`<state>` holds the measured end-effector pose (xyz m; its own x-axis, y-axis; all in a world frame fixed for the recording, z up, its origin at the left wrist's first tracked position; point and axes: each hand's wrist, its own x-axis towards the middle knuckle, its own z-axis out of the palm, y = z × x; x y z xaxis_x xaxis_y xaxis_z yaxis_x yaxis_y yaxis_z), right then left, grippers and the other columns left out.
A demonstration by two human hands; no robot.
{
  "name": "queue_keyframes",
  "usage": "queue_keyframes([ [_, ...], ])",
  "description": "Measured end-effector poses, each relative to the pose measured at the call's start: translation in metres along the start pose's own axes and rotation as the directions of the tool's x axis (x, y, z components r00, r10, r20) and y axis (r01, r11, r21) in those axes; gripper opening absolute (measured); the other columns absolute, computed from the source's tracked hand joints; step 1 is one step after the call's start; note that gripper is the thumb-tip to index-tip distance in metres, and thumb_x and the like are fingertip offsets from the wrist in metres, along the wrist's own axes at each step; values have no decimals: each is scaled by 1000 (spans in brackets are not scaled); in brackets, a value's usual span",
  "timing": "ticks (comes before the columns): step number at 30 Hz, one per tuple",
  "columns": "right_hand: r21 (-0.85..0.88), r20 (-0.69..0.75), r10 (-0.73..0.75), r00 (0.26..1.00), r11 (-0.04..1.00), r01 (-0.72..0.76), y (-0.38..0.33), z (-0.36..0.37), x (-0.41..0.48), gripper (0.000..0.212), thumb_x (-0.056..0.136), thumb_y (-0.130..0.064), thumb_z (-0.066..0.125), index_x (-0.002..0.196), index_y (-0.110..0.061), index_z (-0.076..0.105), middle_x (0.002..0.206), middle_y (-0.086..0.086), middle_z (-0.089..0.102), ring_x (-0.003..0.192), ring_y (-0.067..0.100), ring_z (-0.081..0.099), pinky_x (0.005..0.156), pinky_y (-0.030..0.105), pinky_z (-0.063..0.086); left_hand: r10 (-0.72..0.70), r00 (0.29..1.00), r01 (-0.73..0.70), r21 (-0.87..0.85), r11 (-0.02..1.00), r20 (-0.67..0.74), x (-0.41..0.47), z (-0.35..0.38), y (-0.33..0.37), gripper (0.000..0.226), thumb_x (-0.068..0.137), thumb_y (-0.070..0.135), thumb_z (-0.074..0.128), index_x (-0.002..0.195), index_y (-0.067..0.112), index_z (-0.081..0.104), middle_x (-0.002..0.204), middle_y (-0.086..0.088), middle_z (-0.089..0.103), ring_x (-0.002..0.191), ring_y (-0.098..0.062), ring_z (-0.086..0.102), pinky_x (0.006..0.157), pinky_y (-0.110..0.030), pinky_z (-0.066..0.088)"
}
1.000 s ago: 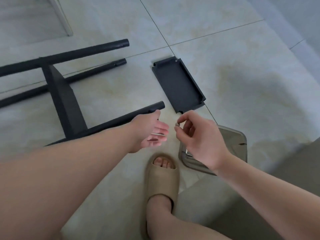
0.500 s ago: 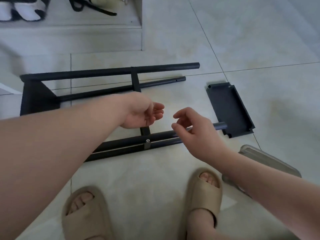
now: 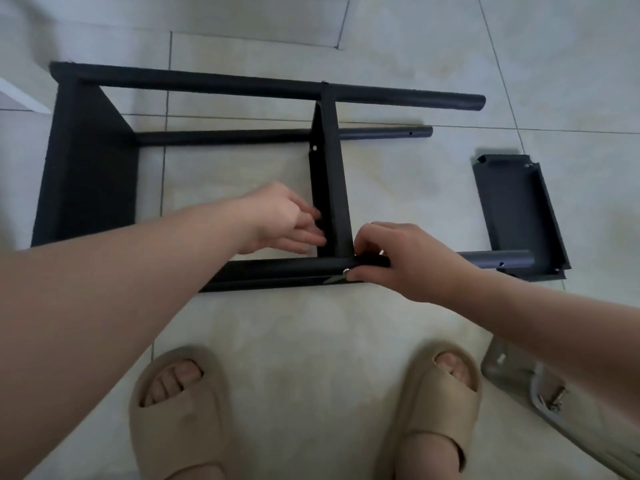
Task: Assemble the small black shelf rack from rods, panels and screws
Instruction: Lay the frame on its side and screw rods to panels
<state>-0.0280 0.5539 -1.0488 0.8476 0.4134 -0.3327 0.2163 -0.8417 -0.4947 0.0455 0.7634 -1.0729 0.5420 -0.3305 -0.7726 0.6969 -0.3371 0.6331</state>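
Note:
The partly built black rack (image 3: 242, 86) lies on its side on the tiled floor, with an end panel (image 3: 86, 168) at the left and a middle panel (image 3: 329, 174) between the rods. My left hand (image 3: 280, 220) rests with fairly straight fingers against the left face of the middle panel. My right hand (image 3: 398, 258) lies over the near rod (image 3: 277, 268) and pinches a silver screw (image 3: 345, 271) at the rod's front, just below the middle panel. A loose black panel (image 3: 512, 209) lies at the right, beside the rod ends.
A clear plastic bag (image 3: 512, 372) holding screws lies on the floor at the lower right, partly under my right forearm. My feet in beige slippers (image 3: 180, 410) (image 3: 436, 403) stand just in front of the rack. A white edge (image 3: 20, 95) shows at far left.
Both hands have moved forward to the rack: the left now touches the middle panel, and the right has brought the screw down to the near rod. The view has tilted downward.

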Motion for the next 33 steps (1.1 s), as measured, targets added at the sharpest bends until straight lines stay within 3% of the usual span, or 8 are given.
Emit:
queue_keyframes([
  [5, 70, -39, 29, 999, 997, -26, 10, 11, 3, 38, 82, -43, 75, 102, -22, 52, 89, -13, 57, 80, 14, 55, 70, 34, 48, 70, 997, -76, 229, 970, 34, 11, 17, -8, 14, 99, 13, 56, 98, 11, 70, 86, -7, 77, 63, -10, 72, 50, -16, 49],
  [8, 26, -96, 24, 995, 999, -22, 15, 13, 8, 71, 75, -55, 73, 134, -24, 46, 126, -8, 50, 113, 17, 49, 94, 35, 47, 94, 995, -101, 177, 979, 44, 14, 23, -11, 15, 93, 2, 59, 85, 8, 71, 76, -6, 75, 59, -11, 71, 47, -14, 48],
  [12, -105, -27, -6, 1000, 994, 3, 21, 8, 18, 107, 73, -73, 60, 160, -31, 13, 166, -7, 7, 152, 20, 10, 117, 34, 16, 44, 997, -57, 201, 978, 71, 17, 20, -11, 19, 88, -1, 63, 80, 14, 71, 63, -1, 71, 52, -10, 67, 46, -13, 46],
  [16, -120, 21, -23, 1000, 992, 25, 24, 10, 19, 108, 81, -71, 63, 161, -38, -2, 168, -13, -15, 155, 12, -14, 118, 33, 1, -14, 996, -12, 283, 959, 88, 18, 20, -10, 16, 87, 1, 62, 82, 14, 72, 69, -8, 68, 59, -19, 62, 51, -16, 45],
  [18, -81, 40, 2, 999, 997, 1, 23, 11, 16, 109, 79, -73, 61, 159, -42, -6, 166, -16, -19, 154, 12, -18, 119, 36, 1, -49, 992, 15, 276, 961, 116, 19, 22, -11, 16, 88, 0, 61, 86, 12, 71, 83, -16, 72, 73, -25, 67, 69, -28, 56],
  [21, -59, 71, 44, 997, 998, -40, 20, 17, 8, 111, 73, -82, 52, 156, -48, -12, 165, -17, -23, 153, 13, -22, 122, 41, 1, -90, 981, 43, 265, 963, 169, 18, 25, -18, 17, 89, -3, 58, 88, 9, 70, 105, -23, 72, 94, -32, 71, 93, -42, 54],
  [28, -241, 35, -13, 999, 970, 21, 17, 31, 1, 123, 67, -93, 42, 159, -36, -15, 164, -9, -30, 152, 19, -29, 123, 56, -7, -141, 952, 70, 258, 964, 271, 15, 25, -33, 21, 91, -4, 58, 111, -3, 65, 108, -19, 73, 105, -30, 71, 103, -42, 51],
  [33, -372, 12, -135, 991, 919, 129, 16, 33, 2, 118, 76, -88, 38, 163, -19, -2, 169, 1, -17, 156, 21, -16, 123, 63, 2, -97, 961, 40, 216, 976, 261, 12, 25, -37, 25, 91, -8, 56, 115, -10, 61, 107, -23, 72, 101, -32, 71, 100, -41, 53],
])
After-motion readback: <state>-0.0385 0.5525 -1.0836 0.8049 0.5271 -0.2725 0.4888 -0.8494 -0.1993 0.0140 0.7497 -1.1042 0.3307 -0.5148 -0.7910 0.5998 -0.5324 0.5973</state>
